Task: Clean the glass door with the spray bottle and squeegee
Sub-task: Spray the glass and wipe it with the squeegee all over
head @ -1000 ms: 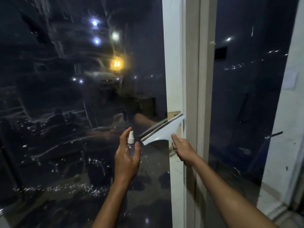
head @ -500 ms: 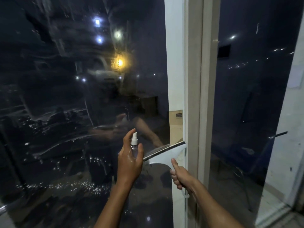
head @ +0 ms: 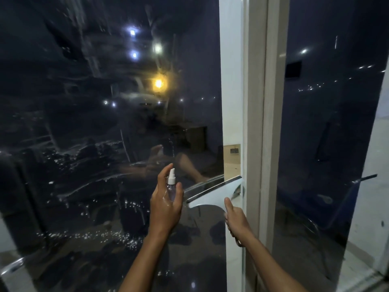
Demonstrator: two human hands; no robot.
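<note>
**Q:** Head view — what are the hands doing at the glass door [head: 105, 123]?

**R:** The right hand [head: 235, 218] has its fingers curled round the handle of the white squeegee [head: 212, 194], thumb pointing up. The blade lies against the pane beside the white door frame [head: 254, 102], tilted so that the end by the frame sits higher. The left hand [head: 165, 209] grips the small clear spray bottle [head: 171, 187], forefinger raised by the white nozzle, just left of the squeegee.

**Q:** How should this stroke go?

**R:** I judge it a downward pull along the frame's edge. Keep the whole blade pressed flat and even, so no streak is left along the frame. The far end touches or nearly touches the frame; catching on it would lift the blade.

**Q:** What else lies around the frame?

**R:** Left of it, droplets [head: 117, 234] and arcs of wet residue [head: 90, 182] cling to the lower pane, so that part looks undone. Right of it stands a second dark pane [head: 328, 123].

**Q:** Anything in the way?

**R:** The bottle hand is close to the blade's lower end and could crowd the stroke. Reflections and lights in the dark glass make streaks hard to judge.
</note>
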